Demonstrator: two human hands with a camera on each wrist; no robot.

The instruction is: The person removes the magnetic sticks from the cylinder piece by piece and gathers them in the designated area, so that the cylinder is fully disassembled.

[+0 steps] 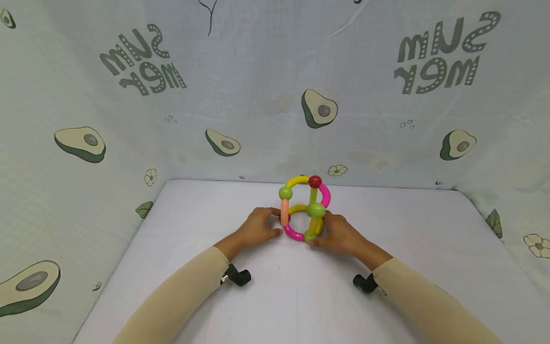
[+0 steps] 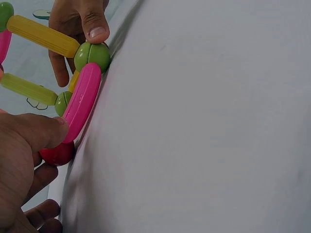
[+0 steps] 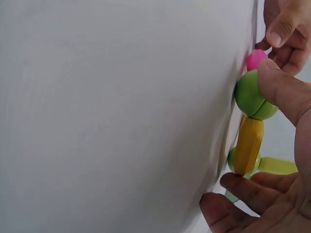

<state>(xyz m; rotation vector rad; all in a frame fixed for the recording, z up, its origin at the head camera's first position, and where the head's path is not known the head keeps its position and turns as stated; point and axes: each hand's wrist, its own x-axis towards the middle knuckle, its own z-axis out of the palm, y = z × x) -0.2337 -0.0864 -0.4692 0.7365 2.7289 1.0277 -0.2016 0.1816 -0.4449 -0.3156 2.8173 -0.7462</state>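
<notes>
With fingers of the left hand (image 1: 258, 227) pinching the toy (image 1: 315, 209) at its lower left, by a pink rod (image 2: 83, 102). Directly between both hands, standing upright on the counter (image 1: 283, 301), touched from either side, with neither nearer. At right, gripped low by the right hand (image 1: 339, 234), at a green ball (image 3: 250, 94). With both forearms (image 1: 176, 291) reaching forward, slanting inward.

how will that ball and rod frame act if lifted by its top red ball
The frame is probably fairly stiff, since its rods look thick. It might separate at the balls, where distinct pieces meet.
</notes>
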